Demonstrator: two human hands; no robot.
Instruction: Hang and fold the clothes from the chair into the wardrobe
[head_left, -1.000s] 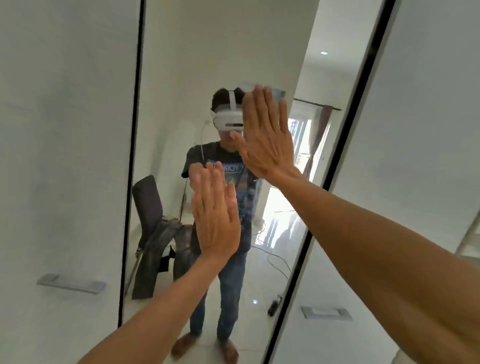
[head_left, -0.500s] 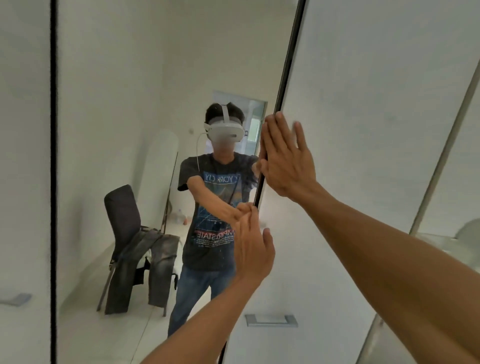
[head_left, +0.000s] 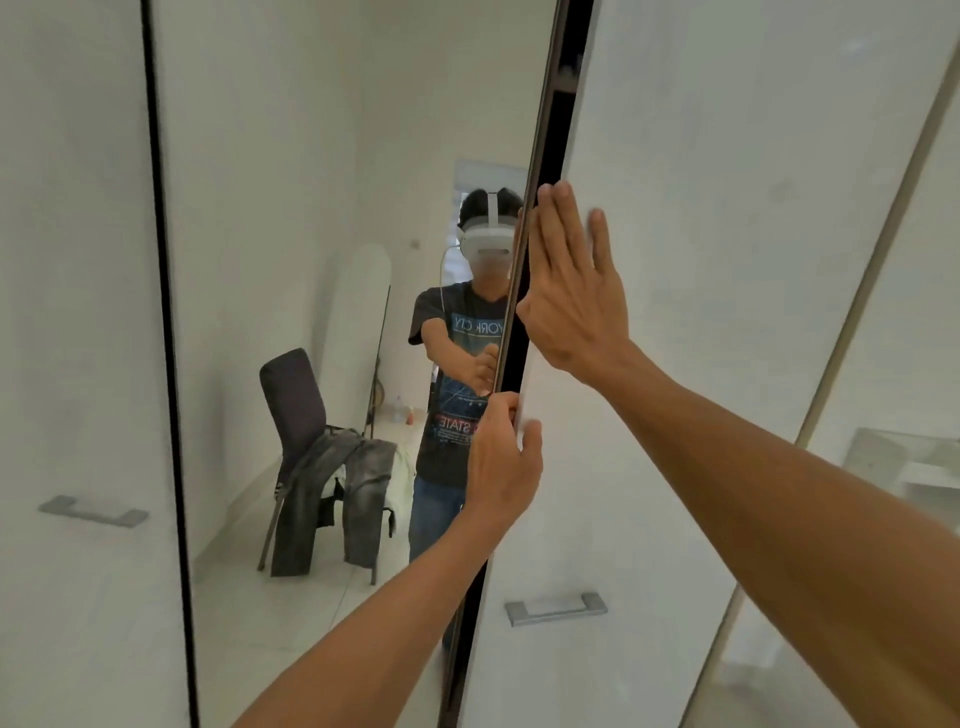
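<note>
We should slide the white wardrobe door (head_left: 675, 364) evenly, left hand (head_left: 506, 460) gripping its edge, right hand (head_left: 571, 296) pressing flat-fingered above (clothes (head_left: 337, 493) lie on the chair (head_left: 293, 400), mirrored left of that door).

Two handles (head_left: 93, 511) (head_left: 556, 609), one chair (head_left: 293, 395), garments (head_left: 332, 499) unclear

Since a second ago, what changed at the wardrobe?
Both hands came off the face of the mirror door and moved right to its seam with the white door. The left hand now grips the white door's edge at a dark gap that has opened there; the right hand lies flat on the white door. Unchanged: clothes draped on the chair in the reflection.
</note>
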